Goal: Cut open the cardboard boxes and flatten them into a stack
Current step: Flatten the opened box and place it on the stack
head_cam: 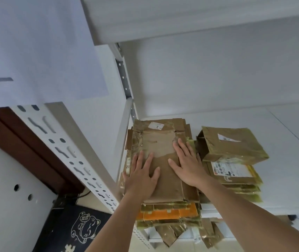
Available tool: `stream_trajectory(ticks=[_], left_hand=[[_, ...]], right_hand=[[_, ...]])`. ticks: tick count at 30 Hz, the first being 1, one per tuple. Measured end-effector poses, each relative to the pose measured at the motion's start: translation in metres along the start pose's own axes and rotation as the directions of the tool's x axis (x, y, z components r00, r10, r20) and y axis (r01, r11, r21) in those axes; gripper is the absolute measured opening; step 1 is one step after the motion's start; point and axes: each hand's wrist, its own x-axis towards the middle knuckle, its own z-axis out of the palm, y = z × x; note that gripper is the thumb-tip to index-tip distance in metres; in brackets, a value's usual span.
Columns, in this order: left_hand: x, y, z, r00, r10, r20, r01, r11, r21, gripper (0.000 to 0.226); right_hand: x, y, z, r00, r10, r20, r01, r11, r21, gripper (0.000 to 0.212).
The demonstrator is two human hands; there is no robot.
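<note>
Head view: the lower layers of the flattened stack [168, 213] are mostly covered, only frayed edges and an orange sheet showing, and the label print is too blurred to read. The top flattened box [158, 148] lies on a white shelf [281, 142] under both palms. The left hand [141, 176] and right hand [187, 165] press it with fingers straight and spread, beside a taped box [236, 144].

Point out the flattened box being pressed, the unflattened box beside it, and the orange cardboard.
flattened box [160, 142], head view, bare middle panel.
unflattened box [236, 148], head view, taped top face.
orange cardboard [165, 214], head view, front edge.
</note>
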Motion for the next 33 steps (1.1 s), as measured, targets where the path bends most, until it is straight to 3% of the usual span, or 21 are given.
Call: stream_trajectory(ticks=[7, 11, 15, 21, 25, 28, 30, 31, 33], left_hand=[[-0.001, 0.007, -0.001, 0.998, -0.066, -0.023, 0.065, 0.996, -0.067, 0.059], [-0.007, 0.013, 0.001, 0.994, -0.11, -0.026, 0.106, 0.987, -0.118, 0.061], [-0.008, 0.012, 0.009, 0.99, -0.13, -0.053, 0.122, 0.984, -0.132, 0.059], [-0.008, 0.016, 0.021, 0.987, -0.117, -0.11, 0.114, 0.993, -0.027, 0.064], [-0.008, 0.017, 0.013, 0.988, -0.138, -0.064, 0.137, 0.99, -0.027, 0.066], [-0.01, 0.021, 0.001, 0.99, -0.135, -0.029, 0.136, 0.989, 0.05, 0.068], [-0.009, 0.021, -0.01, 0.989, -0.15, -0.014, 0.151, 0.987, 0.059, 0.067], [-0.01, 0.025, -0.016, 0.987, -0.161, -0.011, 0.161, 0.986, 0.03, 0.067], [-0.009, 0.032, -0.027, 0.983, -0.183, -0.024, 0.181, 0.981, -0.063, 0.065]], right_hand=[[-0.001, 0.017, -0.001, 0.996, -0.089, -0.018, 0.09, 0.957, 0.277, 0.07], [0.002, 0.019, -0.014, 0.996, -0.078, 0.033, 0.057, 0.905, 0.422, 0.066], [0.003, 0.02, 0.0, 0.994, -0.102, -0.032, 0.107, 0.968, 0.226, 0.064], [0.007, 0.041, 0.021, 0.977, -0.164, -0.134, 0.201, 0.914, 0.351, 0.055], [0.007, 0.033, 0.009, 0.988, -0.149, -0.043, 0.155, 0.95, 0.27, 0.056], [0.001, 0.02, -0.019, 0.983, -0.133, 0.125, 0.121, 0.987, 0.102, 0.061], [-0.007, 0.006, -0.042, 0.969, -0.177, 0.173, 0.182, 0.983, -0.018, 0.063], [-0.015, 0.004, -0.057, 0.969, -0.211, 0.128, 0.218, 0.975, -0.04, 0.062], [-0.028, 0.012, -0.086, 0.961, -0.261, -0.092, 0.257, 0.965, -0.055, 0.058]])
